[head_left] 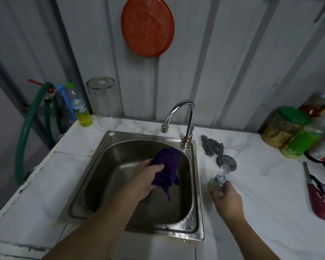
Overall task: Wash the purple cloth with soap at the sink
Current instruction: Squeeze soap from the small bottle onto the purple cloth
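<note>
A view from above looks down at a steel sink (194, 184) set in a white tiled counter (261, 184). 2 bare arms reach in from the bottom edge.

The left hand (147, 177) is inside the basin, its fingers closed around a bunched purple cloth (167, 164). The cloth is held above the basin floor, with a loose corner hanging down toward the drain (148, 196), which the hand partly hides.

The right hand (226, 197) is over the counter just right of the sink rim. Its fingers are wrapped around a small clear soap bottle (219, 182). The bottle's flip cap stands open at the top, pointing away from the person.

A curved chrome tap (182, 117) rises from the back right corner of the sink, its spout over the basin. No water shows at the spout.

On the counter right of the tap lie a grey steel scourer (212, 146) and, just in front of it, a round dark lid (226, 162). Further right stand several jars and bottles (296, 132), one with a green lid. A red-handled lighter (316, 197) lies near the right edge.

At the back left stand a bottle of yellow liquid (81, 109) and a tall clear glass container (102, 102). A green hose (26, 132) loops down beside the counter. An orange plastic strainer (147, 25) hangs on the grey panelled wall.
</note>
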A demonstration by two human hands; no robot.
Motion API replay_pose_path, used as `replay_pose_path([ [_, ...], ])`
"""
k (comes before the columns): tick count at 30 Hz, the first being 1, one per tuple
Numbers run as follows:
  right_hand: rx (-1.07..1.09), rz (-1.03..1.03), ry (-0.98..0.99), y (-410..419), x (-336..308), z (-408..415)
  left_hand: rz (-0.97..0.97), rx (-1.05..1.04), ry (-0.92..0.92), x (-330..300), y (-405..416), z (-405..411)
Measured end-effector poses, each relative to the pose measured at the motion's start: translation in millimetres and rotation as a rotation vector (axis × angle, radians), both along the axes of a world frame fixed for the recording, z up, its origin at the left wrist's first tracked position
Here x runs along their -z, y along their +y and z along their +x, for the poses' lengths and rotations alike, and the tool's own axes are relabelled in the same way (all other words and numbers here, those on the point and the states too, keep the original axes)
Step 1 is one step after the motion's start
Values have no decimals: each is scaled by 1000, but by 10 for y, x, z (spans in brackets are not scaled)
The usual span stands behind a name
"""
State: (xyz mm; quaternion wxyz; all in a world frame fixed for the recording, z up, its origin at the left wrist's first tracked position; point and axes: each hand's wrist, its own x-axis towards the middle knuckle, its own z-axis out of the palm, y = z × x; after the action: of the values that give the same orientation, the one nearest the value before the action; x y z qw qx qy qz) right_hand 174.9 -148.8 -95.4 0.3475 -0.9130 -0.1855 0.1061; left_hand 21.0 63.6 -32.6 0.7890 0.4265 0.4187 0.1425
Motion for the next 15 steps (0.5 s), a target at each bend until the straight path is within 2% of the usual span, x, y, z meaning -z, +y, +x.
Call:
replay_pose_path([
  [5, -111, 13, -172, 249, -257, 14, -43, -17, -11, 12, 40, 14],
  [12, -305, -126, -718, 631, -852, 30, -47, -12, -38, -92, 4, 12],
  [15, -370, -111, -951, 793, -1083, 71, -57, -8, -46, -134, -10, 5],
])
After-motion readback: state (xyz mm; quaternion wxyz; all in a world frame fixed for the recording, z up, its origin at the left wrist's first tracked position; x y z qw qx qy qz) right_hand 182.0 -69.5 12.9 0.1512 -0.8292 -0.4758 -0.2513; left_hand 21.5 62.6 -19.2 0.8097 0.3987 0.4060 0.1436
